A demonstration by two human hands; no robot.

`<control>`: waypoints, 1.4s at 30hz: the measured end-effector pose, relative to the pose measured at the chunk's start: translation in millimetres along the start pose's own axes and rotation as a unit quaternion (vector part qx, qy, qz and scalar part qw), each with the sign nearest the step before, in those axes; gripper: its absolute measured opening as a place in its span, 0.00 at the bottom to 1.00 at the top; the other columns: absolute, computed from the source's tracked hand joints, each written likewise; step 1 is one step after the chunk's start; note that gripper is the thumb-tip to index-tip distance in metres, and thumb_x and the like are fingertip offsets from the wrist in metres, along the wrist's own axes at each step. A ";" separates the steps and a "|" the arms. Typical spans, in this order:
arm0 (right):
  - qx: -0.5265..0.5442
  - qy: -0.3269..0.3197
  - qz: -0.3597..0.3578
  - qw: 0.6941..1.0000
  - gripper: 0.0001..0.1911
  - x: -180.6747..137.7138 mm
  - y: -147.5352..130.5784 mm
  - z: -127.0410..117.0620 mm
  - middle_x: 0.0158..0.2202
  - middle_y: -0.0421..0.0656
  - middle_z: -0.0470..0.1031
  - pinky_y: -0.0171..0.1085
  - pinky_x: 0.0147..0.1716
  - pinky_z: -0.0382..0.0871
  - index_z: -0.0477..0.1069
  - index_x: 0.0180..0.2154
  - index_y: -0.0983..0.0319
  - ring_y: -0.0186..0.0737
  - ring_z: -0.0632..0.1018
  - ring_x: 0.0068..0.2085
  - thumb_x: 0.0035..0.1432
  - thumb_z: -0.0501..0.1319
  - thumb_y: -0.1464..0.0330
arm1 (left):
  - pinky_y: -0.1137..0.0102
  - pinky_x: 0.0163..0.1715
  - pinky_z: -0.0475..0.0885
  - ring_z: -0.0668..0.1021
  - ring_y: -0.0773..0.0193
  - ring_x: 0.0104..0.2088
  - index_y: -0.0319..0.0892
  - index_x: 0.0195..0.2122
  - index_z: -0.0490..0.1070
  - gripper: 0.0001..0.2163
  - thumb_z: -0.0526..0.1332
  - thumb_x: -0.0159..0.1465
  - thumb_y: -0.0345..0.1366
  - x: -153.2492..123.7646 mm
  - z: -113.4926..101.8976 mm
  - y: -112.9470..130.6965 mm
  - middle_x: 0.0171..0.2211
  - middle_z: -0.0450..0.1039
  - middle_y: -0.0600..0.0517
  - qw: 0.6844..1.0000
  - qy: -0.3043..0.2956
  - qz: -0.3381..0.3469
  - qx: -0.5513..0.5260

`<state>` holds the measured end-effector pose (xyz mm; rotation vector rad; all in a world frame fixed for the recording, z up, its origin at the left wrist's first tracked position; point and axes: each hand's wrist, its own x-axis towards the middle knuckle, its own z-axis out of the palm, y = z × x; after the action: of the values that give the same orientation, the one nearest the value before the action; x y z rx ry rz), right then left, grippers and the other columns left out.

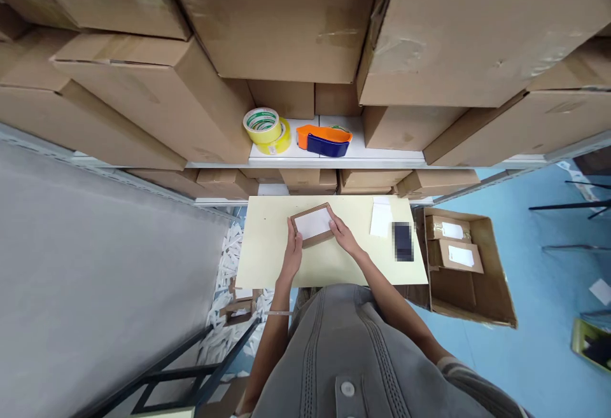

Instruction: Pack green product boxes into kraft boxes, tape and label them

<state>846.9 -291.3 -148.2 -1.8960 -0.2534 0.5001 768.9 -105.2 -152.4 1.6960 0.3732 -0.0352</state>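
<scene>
A small kraft cardboard box (pixel 311 226) with a white label on top lies on a pale yellow tabletop (pixel 267 246). My left hand (pixel 292 251) grips its left edge. My right hand (pixel 344 237) holds its right side, with the fingers over the near corner. The box's underside is hidden. To the right of my right hand lie a white paper sheet (pixel 380 218) and a dark phone (pixel 403 241), which is blurred out.
An open cardboard carton (pixel 477 291) holding two labelled kraft boxes stands right of the table. Yellow tape rolls (pixel 262 129) and an orange-and-blue tape dispenser (pixel 323 141) sit on a white shelf (pixel 372 151) among large stacked cartons. White packing scraps lie on the floor left of the table.
</scene>
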 end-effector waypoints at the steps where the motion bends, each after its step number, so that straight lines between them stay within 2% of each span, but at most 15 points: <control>1: 0.010 0.003 0.004 1.000 0.35 -3.2 -0.1 0.1 0.70 0.36 0.50 0.46 0.67 0.47 0.45 0.68 0.48 0.39 0.55 0.68 0.65 0.41 0.44 | 0.64 0.68 0.36 0.37 0.66 0.70 0.55 0.70 0.30 0.34 0.44 0.68 0.56 -0.7 1.0 2.4 0.71 0.26 0.58 1.000 -0.007 -0.004 0.005; 5: 0.047 0.026 0.014 0.998 0.36 -20.7 -0.7 -6.6 0.71 0.34 0.45 0.46 0.68 0.43 0.41 0.69 0.47 0.38 0.50 0.70 0.64 0.39 0.43 | 0.64 0.68 0.36 0.37 0.65 0.70 0.56 0.70 0.30 0.34 0.43 0.66 0.58 -1.3 8.3 11.3 0.71 0.26 0.58 0.999 -0.036 -0.018 0.030; 11: 0.079 0.102 0.054 0.990 0.37 -49.1 4.0 -32.8 0.70 0.31 0.46 0.48 0.68 0.46 0.38 0.69 0.45 0.41 0.51 0.70 0.63 0.39 0.41 | 0.64 0.68 0.37 0.37 0.65 0.70 0.56 0.70 0.29 0.34 0.43 0.67 0.57 3.5 34.0 29.3 0.71 0.26 0.58 0.992 -0.106 0.001 0.064; 16: 0.106 0.185 0.078 0.974 0.37 -76.7 6.7 -64.0 0.70 0.30 0.46 0.49 0.67 0.46 0.37 0.69 0.45 0.43 0.52 0.69 0.63 0.37 0.42 | 0.61 0.69 0.40 0.42 0.63 0.70 0.53 0.70 0.28 0.34 0.43 0.68 0.55 9.3 68.6 52.8 0.72 0.29 0.55 0.980 -0.184 0.014 0.071; 21: 0.114 0.266 0.098 0.952 0.37 -114.3 12.8 -97.5 0.70 0.31 0.46 0.51 0.67 0.47 0.36 0.69 0.46 0.46 0.52 0.70 0.63 0.36 0.42 | 0.62 0.68 0.43 0.42 0.62 0.70 0.55 0.70 0.29 0.35 0.43 0.67 0.57 10.2 114.8 78.6 0.72 0.30 0.57 0.961 -0.260 0.031 0.095; 27: 0.118 0.373 0.129 0.911 0.37 -166.9 34.9 -135.3 0.71 0.29 0.41 0.50 0.66 0.49 0.35 0.69 0.46 0.46 0.52 0.69 0.63 0.35 0.42 | 0.61 0.68 0.46 0.45 0.59 0.70 0.55 0.70 0.30 0.35 0.44 0.66 0.57 4.1 185.1 100.8 0.72 0.33 0.55 0.918 -0.373 0.038 0.130; 34: 0.119 0.479 0.167 0.854 0.39 -227.9 61.4 -177.9 0.70 0.33 0.45 0.51 0.67 0.47 0.32 0.69 0.50 0.47 0.50 0.70 0.63 0.33 0.42 | 0.63 0.69 0.41 0.41 0.62 0.70 0.55 0.70 0.34 0.31 0.45 0.69 0.53 -5.5 281.7 109.1 0.72 0.34 0.58 0.858 -0.471 0.117 0.170; 38: 0.130 0.526 0.194 0.818 0.40 -256.6 85.3 -200.8 0.70 0.33 0.45 0.50 0.66 0.49 0.32 0.70 0.49 0.48 0.51 0.70 0.62 0.33 0.41 | 0.62 0.69 0.41 0.43 0.61 0.70 0.56 0.70 0.35 0.31 0.45 0.69 0.52 -10.1 345.5 108.3 0.72 0.36 0.58 0.823 -0.519 0.136 0.189; 42: 0.119 0.581 0.221 0.774 0.40 -278.3 113.3 -224.7 0.71 0.33 0.41 0.48 0.66 0.49 0.30 0.70 0.50 0.49 0.50 0.70 0.62 0.31 0.41 | 0.61 0.68 0.44 0.45 0.59 0.70 0.54 0.70 0.36 0.31 0.45 0.69 0.53 -17.3 419.3 105.3 0.71 0.39 0.55 0.791 -0.559 0.163 0.188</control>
<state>695.4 -633.6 -122.9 -1.6685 1.0441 -0.3992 859.5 -526.7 -116.6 1.7913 -0.8731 -0.8705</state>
